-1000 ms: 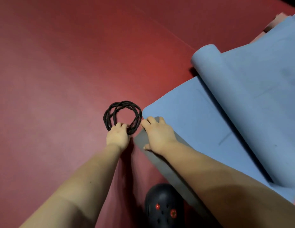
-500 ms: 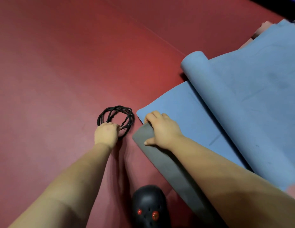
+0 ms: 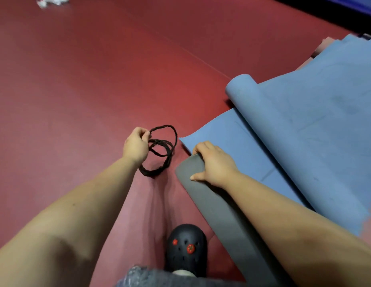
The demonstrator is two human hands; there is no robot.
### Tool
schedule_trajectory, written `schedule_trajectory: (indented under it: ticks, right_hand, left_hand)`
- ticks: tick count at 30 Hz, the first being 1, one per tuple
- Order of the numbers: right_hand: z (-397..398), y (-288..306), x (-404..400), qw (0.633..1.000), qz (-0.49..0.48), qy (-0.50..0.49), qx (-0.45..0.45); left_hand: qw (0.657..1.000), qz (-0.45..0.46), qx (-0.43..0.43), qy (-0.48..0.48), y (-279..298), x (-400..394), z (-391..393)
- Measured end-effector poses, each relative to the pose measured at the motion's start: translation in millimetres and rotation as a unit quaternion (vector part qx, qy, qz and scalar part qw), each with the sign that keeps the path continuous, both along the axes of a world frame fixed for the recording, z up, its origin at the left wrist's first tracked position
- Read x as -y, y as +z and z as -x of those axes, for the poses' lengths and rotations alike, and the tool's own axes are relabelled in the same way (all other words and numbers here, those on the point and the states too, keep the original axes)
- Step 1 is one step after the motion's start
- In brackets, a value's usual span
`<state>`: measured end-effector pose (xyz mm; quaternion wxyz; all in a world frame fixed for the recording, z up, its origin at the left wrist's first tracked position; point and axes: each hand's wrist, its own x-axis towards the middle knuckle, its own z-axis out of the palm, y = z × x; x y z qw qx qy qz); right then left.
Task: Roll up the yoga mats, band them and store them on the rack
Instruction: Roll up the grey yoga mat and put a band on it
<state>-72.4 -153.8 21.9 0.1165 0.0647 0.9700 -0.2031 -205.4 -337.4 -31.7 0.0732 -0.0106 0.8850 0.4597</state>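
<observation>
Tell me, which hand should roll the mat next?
Probably the right hand: it already grips the blue mat's folded-over corner, grey underside up. The left hand is busy pinching the black bands over the red floor.

Red padded floor, faint seam, dark far edge

Exercise studio, red padded floor (seamed), blue yoga mats

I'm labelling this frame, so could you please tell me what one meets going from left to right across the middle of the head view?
Left hand → black bands → right hand on the folded-over mat corner → flat blue mat → rolled part of the blue mat.
</observation>
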Motion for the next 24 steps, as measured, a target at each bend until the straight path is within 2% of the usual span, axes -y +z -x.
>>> schedule_trajectory:
  ticks: [2,4,8,11,14,19,22,24]
  right_hand:
    - [-1.8,2.0,5.1,1.0,0.004,-0.004,-0.004]
    - [-3.5,2.5,9.3,1.0,0.007,-0.002,-0.002]
    - [-9.3,-5.4,12.4,1.0,0.023,0.008,0.008]
    - [-6.5,-12.8,13.6,0.999,0.035,0.012,0.02]
    - [-6.7,-14.6,10.8,0.999,0.042,0.016,0.015]
    - [-14.4,-2.9,-1.0,0.998,0.053,0.014,-0.016]
    - [-13.3,1.1,-5.0,0.998,0.052,0.013,-0.011]
    - [-9.8,-2.1,-2.6,0.998,0.055,0.015,0.002]
  left_hand:
    - [0.999,0.01,-0.023,-0.026,15.1,2.3,-0.5]
    - [0.998,-0.027,-0.029,-0.046,23.4,3.7,-5.1]
    - [0.994,-0.059,0.003,-0.093,0.1,-2.5,-21.8]
    - [0.996,-0.074,0.022,-0.046,-27.2,-8.5,-34.6]
    - [0.991,-0.126,0.034,0.012,-42.0,-13.6,-40.6]
    - [0.972,-0.168,0.143,-0.075,-65.7,-17.9,-56.0]
    - [0.944,-0.238,0.214,-0.082,-64.0,-22.2,-67.6]
    - [0.935,-0.25,0.241,-0.072,-61.6,-21.1,-72.2]
